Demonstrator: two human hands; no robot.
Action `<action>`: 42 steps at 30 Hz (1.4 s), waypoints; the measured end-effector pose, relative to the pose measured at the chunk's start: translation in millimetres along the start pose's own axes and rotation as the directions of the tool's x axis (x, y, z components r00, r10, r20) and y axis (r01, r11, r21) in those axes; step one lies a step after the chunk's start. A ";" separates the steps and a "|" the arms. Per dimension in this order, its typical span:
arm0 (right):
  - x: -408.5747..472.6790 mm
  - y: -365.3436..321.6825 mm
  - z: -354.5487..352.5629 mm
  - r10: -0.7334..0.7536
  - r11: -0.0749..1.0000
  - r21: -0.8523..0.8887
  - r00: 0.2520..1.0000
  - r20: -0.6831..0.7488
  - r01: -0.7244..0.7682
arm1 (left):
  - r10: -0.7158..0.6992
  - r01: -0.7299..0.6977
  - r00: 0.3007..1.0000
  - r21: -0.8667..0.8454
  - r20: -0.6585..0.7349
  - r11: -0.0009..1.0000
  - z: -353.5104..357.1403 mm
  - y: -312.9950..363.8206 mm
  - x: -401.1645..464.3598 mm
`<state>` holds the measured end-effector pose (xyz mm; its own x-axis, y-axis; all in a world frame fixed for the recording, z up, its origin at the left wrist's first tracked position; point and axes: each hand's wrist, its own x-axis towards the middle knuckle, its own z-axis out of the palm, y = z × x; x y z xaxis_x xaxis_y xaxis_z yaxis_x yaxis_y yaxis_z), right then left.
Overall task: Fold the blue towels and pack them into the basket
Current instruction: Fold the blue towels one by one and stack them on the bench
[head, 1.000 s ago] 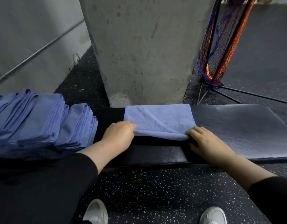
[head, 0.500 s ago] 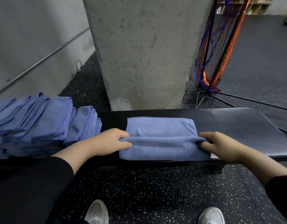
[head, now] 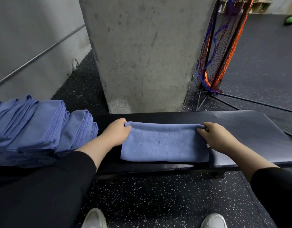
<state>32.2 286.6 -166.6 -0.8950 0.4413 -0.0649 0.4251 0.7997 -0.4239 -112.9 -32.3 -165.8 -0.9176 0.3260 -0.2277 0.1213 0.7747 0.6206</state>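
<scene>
Here, at the centre of the view: a folded rectangular blue terry towel [head: 165, 143], flat on a long black padded vinyl bench [head: 250, 129] running from 9 to 3 o'clock. Left hand [head: 116, 132] at the towel's 10 o'clock corner, fingers curled over the far folded edge, thumb under, pinching the cloth. Right hand [head: 215, 137] at the 2 o'clock corner, likewise pinching the far edge between thumb and curled fingers. Far edge slightly raised between the two grips; near edge lying even, close to the bench's near side. Black long sleeves [head: 43, 186] on both forearms, pushed back from the wrists.

At 9 o'clock, just beside the left forearm: a leaning stack of folded blue towels [head: 32, 129], edges fanned, touching or nearly touching the bench end; cannot tell what supports the stack. At 12 o'clock, right behind the bench: a square grey concrete pillar [head: 142, 55]. At 10 o'clock: a grey wall with a thin metal rail [head: 35, 58] running diagonally. At 1 to 2 o'clock: a tall mesh basket of blue and orange netting [head: 219, 51] on thin black legs, well apart from the towel, standing on the floor beyond the bench. Far off at 2 o'clock: a small green rounded object [head: 290, 19], too blurred to identify. At 6 o'clock: black speckled rubber flooring [head: 150, 199] and the toes of two white shoes [head: 94, 218].
</scene>
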 end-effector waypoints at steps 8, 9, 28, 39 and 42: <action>28.1 7.3 19.1 0.055 0.993 -0.098 0.995 -0.084 -0.063 | 0.029 0.011 0.978 0.187 -0.207 0.982 12.3 11.4 26.7; 28.8 7.2 20.8 0.053 0.992 -0.111 0.990 -0.130 -0.067 | 0.065 -0.011 0.969 0.222 -0.237 0.975 12.4 13.4 26.1; -3.2 -21.5 65.4 -0.451 0.816 -0.216 0.825 0.340 0.536 | 0.342 -0.493 0.869 0.569 0.358 0.658 54.3 -2.8 -20.4; 4.1 -28.0 56.3 -0.351 0.871 -0.249 0.891 0.287 0.423 | 0.547 -0.633 0.757 0.607 0.358 0.479 56.9 -2.0 -30.3; 4.5 -33.8 50.2 -0.323 0.877 -0.303 0.924 0.203 0.373 | 0.490 -0.514 0.835 0.672 0.250 0.534 46.7 -2.3 -10.5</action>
<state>7.1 241.1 -197.9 -0.9920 0.0670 -0.1067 0.0799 0.9893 -0.1222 -85.9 -12.2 -199.8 -0.6126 0.7870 -0.0738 0.7904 0.6100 -0.0559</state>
